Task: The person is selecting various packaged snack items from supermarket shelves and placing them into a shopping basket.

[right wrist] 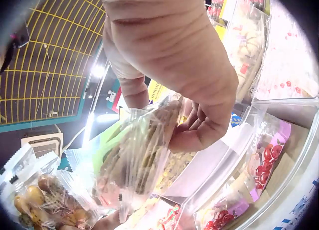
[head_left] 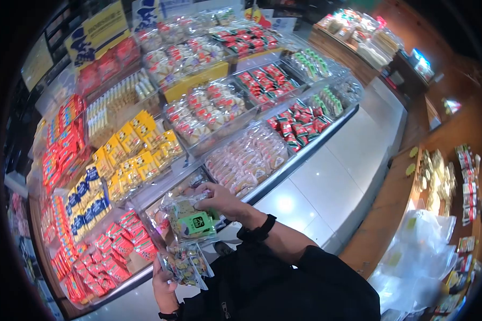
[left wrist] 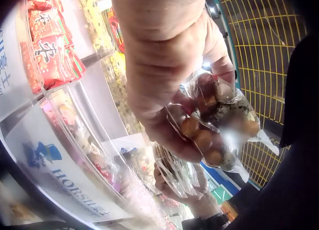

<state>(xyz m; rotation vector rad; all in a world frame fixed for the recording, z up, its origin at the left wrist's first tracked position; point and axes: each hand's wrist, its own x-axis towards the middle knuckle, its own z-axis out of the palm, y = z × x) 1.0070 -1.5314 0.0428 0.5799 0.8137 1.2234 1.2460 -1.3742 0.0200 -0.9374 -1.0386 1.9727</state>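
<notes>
My right hand (head_left: 222,200) (right wrist: 174,55) grips clear packets with a green label (head_left: 194,223) (right wrist: 142,157) by their upper edge, thumb on one side and curled fingers on the other. Just below, in the head view, my left hand (head_left: 165,286) (left wrist: 162,60) holds a clear bag of small round brown and dark pieces (head_left: 187,265) (left wrist: 214,127) (right wrist: 47,202). The bag's edge lies between its thumb and fingers. Both hands are over the front edge of the display, close together; whether the two packages touch is unclear.
Divided bins hold red packets (head_left: 112,249), yellow packets (head_left: 131,152), pink-tinted packets (head_left: 246,158) and red-green packets (head_left: 300,125). Sign cards (head_left: 99,32) stand behind. A tiled floor aisle (head_left: 326,182) runs along the right, beside a wooden counter (head_left: 377,230) with clear plastic bags (head_left: 415,257).
</notes>
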